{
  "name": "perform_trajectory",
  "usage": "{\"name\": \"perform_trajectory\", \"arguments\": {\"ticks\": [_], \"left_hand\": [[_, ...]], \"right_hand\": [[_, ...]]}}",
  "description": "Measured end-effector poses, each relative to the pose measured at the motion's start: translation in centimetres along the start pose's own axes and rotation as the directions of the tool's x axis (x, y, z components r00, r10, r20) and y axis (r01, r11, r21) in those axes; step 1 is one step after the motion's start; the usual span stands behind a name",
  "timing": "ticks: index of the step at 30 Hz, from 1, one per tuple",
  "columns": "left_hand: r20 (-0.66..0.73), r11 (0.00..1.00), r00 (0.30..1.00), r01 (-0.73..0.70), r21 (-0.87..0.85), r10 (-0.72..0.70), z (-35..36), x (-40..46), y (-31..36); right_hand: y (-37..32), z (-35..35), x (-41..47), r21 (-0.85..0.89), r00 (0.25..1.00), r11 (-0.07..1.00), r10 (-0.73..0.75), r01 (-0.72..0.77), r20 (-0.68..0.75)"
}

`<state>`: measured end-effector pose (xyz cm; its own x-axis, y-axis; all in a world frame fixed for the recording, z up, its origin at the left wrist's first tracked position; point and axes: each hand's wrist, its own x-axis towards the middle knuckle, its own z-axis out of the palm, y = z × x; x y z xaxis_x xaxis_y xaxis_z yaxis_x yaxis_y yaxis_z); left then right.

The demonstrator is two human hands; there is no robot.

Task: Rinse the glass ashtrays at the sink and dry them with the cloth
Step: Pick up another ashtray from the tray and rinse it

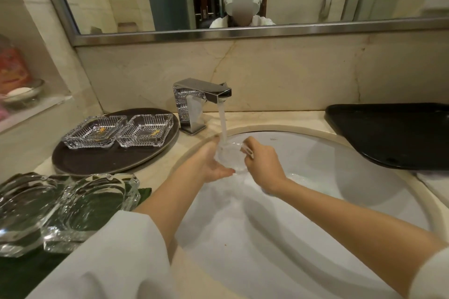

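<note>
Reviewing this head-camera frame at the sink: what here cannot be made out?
- Ashtray under the tap: clear glass blurred by running water and covered by the left hand and right hand; shape unclear.
- Drying cloth: not identifiable in the head view.
- Black tray: cut off by the right edge.
- Large ashtrays: smeared by lens distortion at the left edge; count uncertain.
- Shelf items: blurred.

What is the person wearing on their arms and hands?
Both arms wear loose white sleeves pushed up near the elbows, so the forearms are bare. The left sleeve is wide and folded; only the cuff of the right sleeve shows at the picture's edge. The left hand and right hand are bare: no gloves, and no rings, watch or bracelets in view.
</note>
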<state>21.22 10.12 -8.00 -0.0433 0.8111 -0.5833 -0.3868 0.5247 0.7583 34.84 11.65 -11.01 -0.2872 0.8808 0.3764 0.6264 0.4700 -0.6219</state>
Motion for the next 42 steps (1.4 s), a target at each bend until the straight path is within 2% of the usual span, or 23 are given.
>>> {"name": "perform_trajectory", "arguments": {"ticks": [2, 4, 6, 8, 10, 12, 13, 14, 16, 18, 21, 24, 31, 35, 39, 42], "left_hand": [[-0.041, 0.988, 0.997, -0.064, -0.143, 0.059, 0.5, 0.4, 0.0], [-0.139, 0.983, 0.986, -0.115, -0.143, 0.095, 0.9, 0.6, 0.0], [-0.173, 0.988, 0.977, -0.139, -0.074, 0.124, 0.9, 0.8, 0.0], [-0.174, 0.987, 0.974, -0.156, -0.035, 0.148, 0.6, 1.1, -0.2], [-0.167, 0.985, 0.970, -0.174, 0.020, 0.175, 0.1, 1.6, -0.6], [-0.149, 0.981, 0.969, -0.192, 0.039, 0.195, 0.1, 1.6, -0.9], [-0.144, 0.978, 0.967, -0.202, 0.053, 0.208, 0.2, 1.6, -1.0], [-0.143, 0.975, 0.965, -0.209, 0.077, 0.218, 0.2, 1.6, -1.0], [-0.151, 0.973, 0.964, -0.205, 0.105, 0.219, 0.4, 1.4, -1.0], [-0.180, 0.974, 0.962, -0.185, 0.129, 0.207, 0.6, 1.4, -0.9], [-0.215, 0.983, 0.965, -0.117, 0.143, 0.146, 0.5, 1.3, -0.7], [-0.274, 0.993, 0.961, -0.014, 0.118, 0.046, 0.3, 1.3, -0.4], [-0.217, 0.995, 0.974, 0.076, 0.066, -0.060, 0.4, 0.3, 0.0], [-0.131, 0.993, 0.989, 0.074, 0.094, -0.061, 0.3, -0.9, -0.2], [-0.144, 0.992, 0.989, 0.035, 0.118, -0.018, 0.0, -1.7, -0.2], [-0.154, 0.976, 0.987, -0.014, 0.218, 0.049, -0.2, -2.3, -0.5]], "right_hand": [[-0.6, 0.0, -0.5, -0.135, 0.992, 0.984, -0.112, 0.118, 0.053], [-0.8, 0.2, -1.1, -0.243, 0.976, 0.948, -0.177, 0.204, 0.127], [-0.5, 0.1, -1.6, -0.205, 0.959, 0.946, -0.212, 0.250, 0.188], [-0.2, -0.3, -1.7, -0.042, 0.946, 0.974, -0.207, 0.224, 0.249], [-0.1, -0.8, -1.5, 0.075, 0.950, 0.991, -0.125, 0.108, 0.286], [0.4, -0.8, -0.9, 0.083, 0.950, 0.993, 0.058, -0.087, 0.308], [0.7, -0.7, -0.4, 0.107, 0.921, 0.968, 0.177, -0.226, 0.346], [0.8, -0.5, -0.1, 0.179, 0.868, 0.908, 0.282, -0.379, 0.408], [1.0, 0.1, 0.5, 0.393, 0.764, 0.697, 0.353, -0.599, 0.540], [0.6, -0.1, 1.0, 0.531, 0.743, 0.536, 0.337, -0.656, 0.578], [0.4, -0.8, 1.5, 0.624, 0.768, 0.451, 0.326, -0.638, 0.551], [0.3, -1.2, 2.1, 0.619, 0.796, 0.503, 0.324, -0.603, 0.511], [0.4, -1.5, 2.1, 0.659, 0.828, 0.511, 0.244, -0.552, 0.505], [-0.1, -3.0, 2.2, 0.590, 0.835, 0.619, 0.218, -0.518, 0.505], [-1.4, -4.3, 1.5, 0.456, 0.841, 0.763, 0.205, -0.458, 0.501], [-2.0, -4.6, 0.4, 0.383, 0.848, 0.831, 0.182, -0.404, 0.498]]}}
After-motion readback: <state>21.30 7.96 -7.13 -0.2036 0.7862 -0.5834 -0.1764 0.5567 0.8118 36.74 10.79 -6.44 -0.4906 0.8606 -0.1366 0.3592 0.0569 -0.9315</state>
